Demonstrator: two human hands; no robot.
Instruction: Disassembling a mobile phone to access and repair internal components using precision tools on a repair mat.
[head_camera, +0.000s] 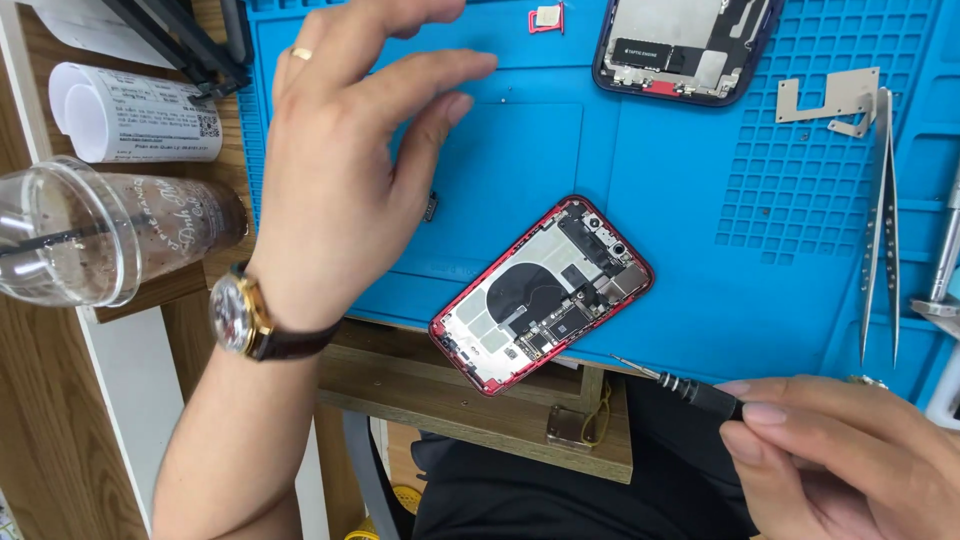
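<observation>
Count: two opened phones, red one (541, 294) near my edge of the mat, dark-framed one (685, 45) at top. One blue mat (700, 250). One screwdriver (680, 385) in my right hand (850, 450). One pair of tweezers (880, 220). One metal bracket (830, 100). One red SIM tray (546, 18). One plastic cup (100, 235). One paper roll (130, 115). One wristwatch (240, 315) on my left hand (350, 150).

left hand (340, 170) open above mat (680, 250) | right hand (850, 455) pinches screwdriver (680, 385) | red phone (541, 294) between
</observation>
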